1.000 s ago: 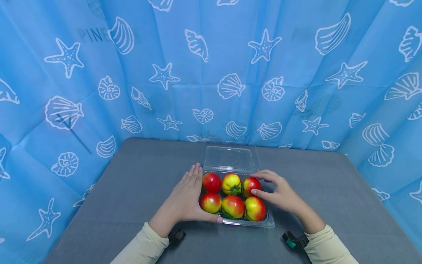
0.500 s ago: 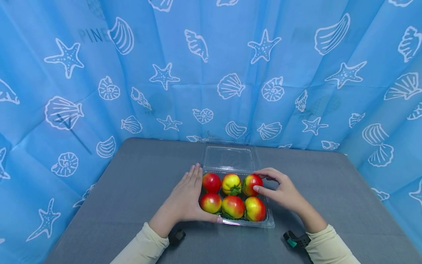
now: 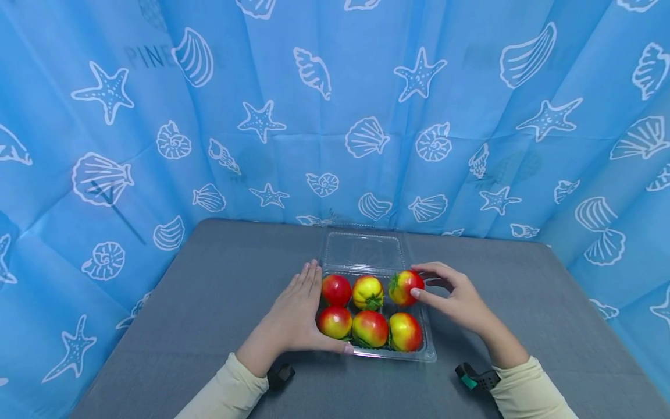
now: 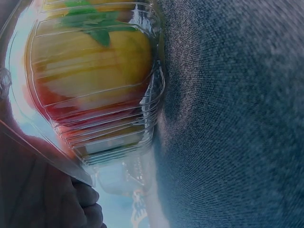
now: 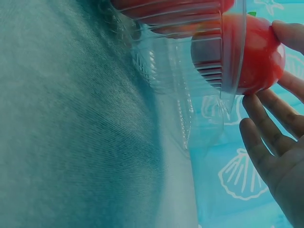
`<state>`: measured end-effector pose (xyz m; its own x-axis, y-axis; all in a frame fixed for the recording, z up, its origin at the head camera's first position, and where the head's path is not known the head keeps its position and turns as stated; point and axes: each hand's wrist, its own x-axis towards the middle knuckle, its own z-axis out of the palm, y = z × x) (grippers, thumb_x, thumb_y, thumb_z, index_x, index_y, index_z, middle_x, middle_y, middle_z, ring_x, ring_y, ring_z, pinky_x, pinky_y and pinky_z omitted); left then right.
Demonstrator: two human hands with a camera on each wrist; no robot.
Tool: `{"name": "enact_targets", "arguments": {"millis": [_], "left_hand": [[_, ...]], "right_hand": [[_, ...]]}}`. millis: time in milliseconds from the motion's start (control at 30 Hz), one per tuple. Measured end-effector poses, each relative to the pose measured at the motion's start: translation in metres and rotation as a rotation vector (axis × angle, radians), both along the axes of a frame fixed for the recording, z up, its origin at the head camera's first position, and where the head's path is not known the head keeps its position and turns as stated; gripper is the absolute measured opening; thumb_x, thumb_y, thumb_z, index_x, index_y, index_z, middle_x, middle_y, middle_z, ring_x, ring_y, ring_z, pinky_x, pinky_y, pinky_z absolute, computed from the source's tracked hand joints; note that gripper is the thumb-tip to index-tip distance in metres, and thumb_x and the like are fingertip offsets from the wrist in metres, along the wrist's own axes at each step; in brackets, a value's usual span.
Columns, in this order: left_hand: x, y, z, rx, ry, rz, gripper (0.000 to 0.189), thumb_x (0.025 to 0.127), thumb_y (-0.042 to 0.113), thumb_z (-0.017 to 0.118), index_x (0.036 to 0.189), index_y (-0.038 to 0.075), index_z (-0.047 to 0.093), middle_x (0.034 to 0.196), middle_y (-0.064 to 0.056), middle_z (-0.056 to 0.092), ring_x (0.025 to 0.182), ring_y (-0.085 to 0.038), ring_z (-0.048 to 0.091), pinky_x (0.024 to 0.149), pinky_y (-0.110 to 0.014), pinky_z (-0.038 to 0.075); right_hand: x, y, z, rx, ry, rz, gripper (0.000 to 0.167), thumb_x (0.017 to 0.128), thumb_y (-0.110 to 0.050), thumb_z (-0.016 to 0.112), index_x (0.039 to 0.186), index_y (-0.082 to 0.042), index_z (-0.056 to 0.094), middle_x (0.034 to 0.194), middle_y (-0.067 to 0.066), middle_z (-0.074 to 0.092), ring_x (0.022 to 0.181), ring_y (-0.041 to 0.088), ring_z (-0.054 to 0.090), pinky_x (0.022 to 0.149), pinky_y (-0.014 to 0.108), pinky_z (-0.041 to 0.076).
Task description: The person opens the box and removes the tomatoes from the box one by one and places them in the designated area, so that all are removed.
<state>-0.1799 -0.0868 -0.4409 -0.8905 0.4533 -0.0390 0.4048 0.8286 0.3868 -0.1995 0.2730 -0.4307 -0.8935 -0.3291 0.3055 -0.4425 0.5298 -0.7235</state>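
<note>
At lower centre my left hand [image 3: 300, 317] braces the clear box [image 3: 430, 351], fingers straight, thumb spread along the near edge; five fruits [image 3: 370, 327] fill centre; just right, my right hand [image 3: 452, 294] pinches a sixth fruit [image 3: 405, 288] at the far right corner; I seem to be lifting it out, which calls for a steady pinch clear of the rim; behind lies the open lid [image 3: 363, 250].

The fruit [image 3: 370, 327] are super glossy and smooth, kinda waxy-looking. The box [image 3: 430, 352] is thin, shiny clear plastic with ribbed walls. Worktop [image 3: 251, 267]'s covered in matt, grainy woven cloth, and past its far edge the curtain [image 3: 335, 110] looks like smooth thin fabric.
</note>
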Motion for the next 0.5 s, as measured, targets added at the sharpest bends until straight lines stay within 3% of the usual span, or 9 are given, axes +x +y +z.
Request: {"name": "enact_targets", "arguments": {"millis": [500], "left_hand": [[-0.0005, 0.0000, -0.0003, 0.018, -0.013, -0.005, 0.147, 0.067, 0.094, 0.068, 0.171, 0.008, 0.010, 0.180, -0.013, 0.003, 0.168, -0.032, 0.002, 0.135, -0.053, 0.015]], "right_hand": [[0.0005, 0.0102, 0.0084, 0.016, -0.036, -0.001, 0.046, 0.097, -0.016, 0.079, 0.141, -0.016, 0.065, 0.138, 0.007, 0.068, 0.114, 0.020, 0.069, 0.095, 0.029, 0.062]]}}
